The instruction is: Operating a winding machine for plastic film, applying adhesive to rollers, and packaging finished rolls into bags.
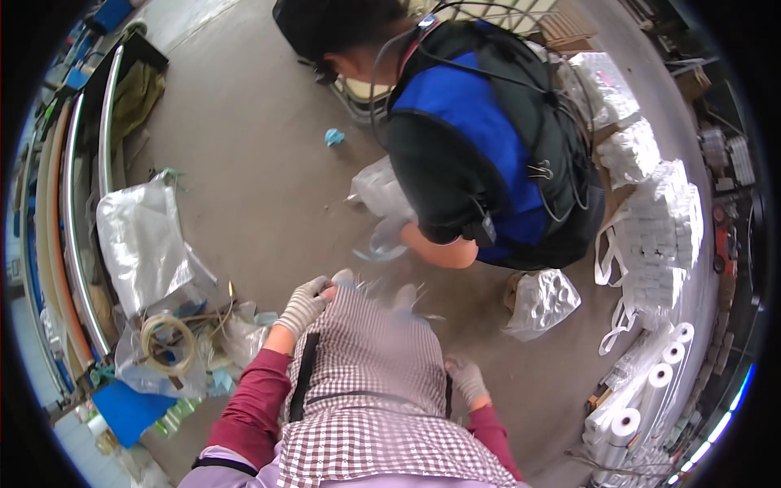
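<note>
A brown-and-white checked apron (370, 370) covers my front, with dark strips along its sides. My left hand (303, 306), in a striped knit glove with bare fingertips, is closed at the apron's upper left edge, its fingers pressed together on the cloth. Against the apron's right side rests my right hand (467, 381), also gloved; its fingers are partly lost at the cloth's edge. The tips of my shoes (343, 279) show past the hem. Ahead, a bent-over person (480, 154) in black and blue has a hand at a clear plastic bag (382, 189).
At left, long rollers (65, 236) stand beside a plastic sheet (146, 244), a coiled hose (168, 345) and a blue sheet (130, 411). Wrapped bundles (655, 244) and film rolls (625, 423) line the right. A plastic-wrapped pack (547, 302) and blue scrap (333, 137) lie on the floor.
</note>
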A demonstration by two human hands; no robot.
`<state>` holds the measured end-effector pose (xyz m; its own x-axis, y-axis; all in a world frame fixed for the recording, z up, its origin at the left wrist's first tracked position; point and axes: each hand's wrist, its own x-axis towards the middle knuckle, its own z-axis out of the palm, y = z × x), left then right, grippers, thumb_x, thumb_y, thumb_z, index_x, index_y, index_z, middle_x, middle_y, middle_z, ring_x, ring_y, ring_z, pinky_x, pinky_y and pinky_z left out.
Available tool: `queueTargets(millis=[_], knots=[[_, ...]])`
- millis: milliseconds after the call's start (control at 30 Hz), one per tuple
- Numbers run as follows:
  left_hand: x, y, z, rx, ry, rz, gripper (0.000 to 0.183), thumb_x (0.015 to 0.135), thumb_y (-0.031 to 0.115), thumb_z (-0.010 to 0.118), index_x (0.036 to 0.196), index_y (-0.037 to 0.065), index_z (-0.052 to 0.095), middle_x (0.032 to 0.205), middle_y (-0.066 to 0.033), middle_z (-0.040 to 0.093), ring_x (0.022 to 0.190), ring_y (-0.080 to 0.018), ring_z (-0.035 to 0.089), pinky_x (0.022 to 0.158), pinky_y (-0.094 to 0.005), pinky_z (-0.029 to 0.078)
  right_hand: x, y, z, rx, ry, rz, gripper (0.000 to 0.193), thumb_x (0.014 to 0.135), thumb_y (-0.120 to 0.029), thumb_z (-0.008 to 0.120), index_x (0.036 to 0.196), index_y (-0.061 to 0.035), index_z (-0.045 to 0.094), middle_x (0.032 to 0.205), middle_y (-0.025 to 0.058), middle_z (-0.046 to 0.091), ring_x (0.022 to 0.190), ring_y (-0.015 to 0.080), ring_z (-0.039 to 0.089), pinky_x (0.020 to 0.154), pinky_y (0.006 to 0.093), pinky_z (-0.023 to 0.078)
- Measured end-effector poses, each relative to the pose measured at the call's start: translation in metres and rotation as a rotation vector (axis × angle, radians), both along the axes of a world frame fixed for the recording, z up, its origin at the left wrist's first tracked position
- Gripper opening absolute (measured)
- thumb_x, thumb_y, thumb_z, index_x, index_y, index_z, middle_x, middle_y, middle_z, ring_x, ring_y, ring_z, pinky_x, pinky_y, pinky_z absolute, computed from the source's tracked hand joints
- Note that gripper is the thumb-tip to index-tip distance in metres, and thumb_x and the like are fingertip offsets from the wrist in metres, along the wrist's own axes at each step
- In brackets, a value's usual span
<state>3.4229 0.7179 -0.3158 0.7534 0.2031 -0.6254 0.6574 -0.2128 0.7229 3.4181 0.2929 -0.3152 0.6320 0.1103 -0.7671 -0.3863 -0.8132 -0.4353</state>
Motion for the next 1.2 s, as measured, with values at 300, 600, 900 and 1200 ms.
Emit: queueTargets(millis=[300,600,900,1200], knots=[[0.036,0.01,-0.004,-0.055,-0.066,-0.086,0.022,0.088,0.026,0.057,0.102,0.008,0.06,0.076,-0.0074,0.06,0.067,-0.017,0.056,0.064,-0.0307,0.045,0.143,0.12,0.037,0.216,-0.005,0.17,0.033,0.084,-0.015,0.056,0.114,-0.0021,0.056,0.108,0.0126,0.06,0.097,0.0215,0.059,0.086,0.0311,0.044],[0.045,0.19,-0.029,0.114,-0.045,-0.061,0.025,0.087,0.023,0.059,0.101,0.003,0.059,0.091,-0.0163,0.064,0.081,-0.0253,0.062,0.074,-0.0334,0.048,0.148,0.276,-0.003,0.127,0.013,0.418,0.037,0.083,-0.019,0.057,0.117,-0.0046,0.055,0.115,0.0168,0.059,0.109,0.0291,0.055,0.094,0.0334,0.041],[0.106,0.3,-0.024,0.041,0.27,-0.056,0.018,0.085,0.017,0.058,0.096,0.003,0.058,0.081,-0.0144,0.064,0.071,-0.0233,0.06,0.067,-0.0325,0.048,0.277,0.347,-0.012,-0.011,-0.666,0.078,0.029,0.084,-0.018,0.054,0.109,-0.0036,0.06,0.11,0.0161,0.059,0.104,0.0315,0.055,0.092,0.0364,0.042],[0.303,0.168,-0.046,-0.103,-0.032,-0.08,0.045,0.08,0.019,0.065,0.12,0.005,0.05,0.096,-0.0191,0.061,0.081,-0.0321,0.062,0.071,-0.0357,0.049,0.382,0.332,-0.056,0.241,-0.604,-0.175,0.029,0.08,-0.015,0.056,0.106,-0.0035,0.059,0.103,0.0177,0.06,0.096,0.033,0.057,0.086,0.0361,0.045]])
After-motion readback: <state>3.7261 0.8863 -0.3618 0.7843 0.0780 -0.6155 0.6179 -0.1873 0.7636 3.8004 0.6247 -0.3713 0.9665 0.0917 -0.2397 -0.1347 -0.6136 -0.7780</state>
